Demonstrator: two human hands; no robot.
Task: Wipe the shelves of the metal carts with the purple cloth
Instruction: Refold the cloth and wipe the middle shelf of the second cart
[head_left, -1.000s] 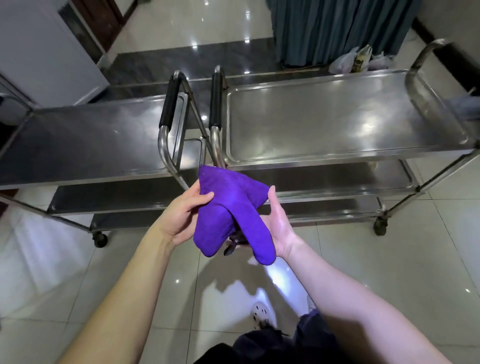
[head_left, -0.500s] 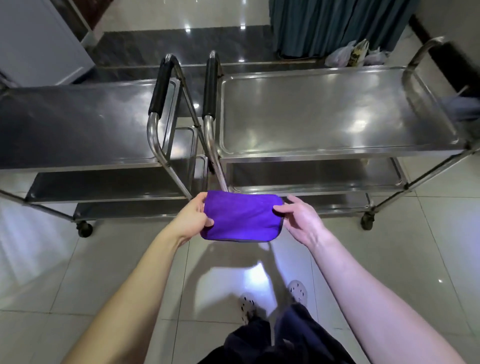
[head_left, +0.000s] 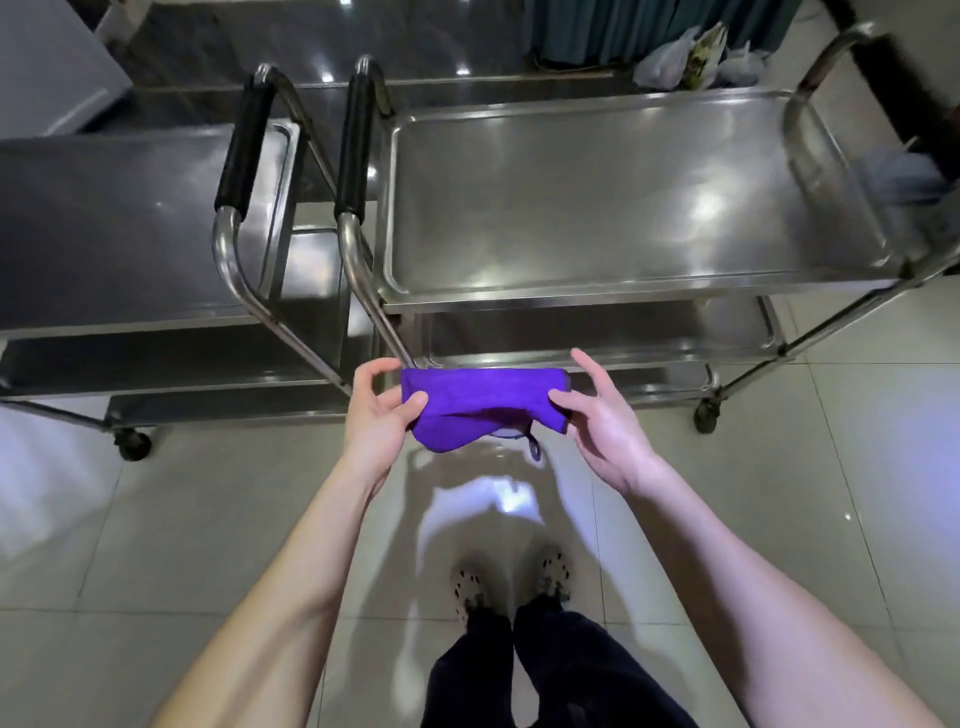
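Left hand (head_left: 382, 415) pinches the left end of the purple cloth (head_left: 483, 397), thumb on the near side, fingers curled round the far side; right hand (head_left: 605, 423) pinches the right end with the thumb, index finger sticking up straight and off the fabric; cloth is folded into a short band stretched level between both hands, lower fold sagging, small loop (head_left: 534, 449) dangling under it; cloth is in the air over the tiled floor (head_left: 156, 519), touching no shelf, just in front of the right cart (head_left: 623, 197) near its lower shelves (head_left: 597, 332); right cart top shelf is a bare steel tray with a raised rim; left cart (head_left: 104, 223) stands beside it, the two black-gripped handles (head_left: 244, 150) (head_left: 356, 150) near each other, just apart; caster wheels (head_left: 132, 444) (head_left: 706, 415) on the floor at the near corners; dark trousers (head_left: 519, 670) and spotted shoes (head_left: 553, 571) below the arms; behind the carts plastic bags (head_left: 691, 57) at the foot of a teal curtain (head_left: 623, 21); white cabinet (head_left: 47, 57) far left.
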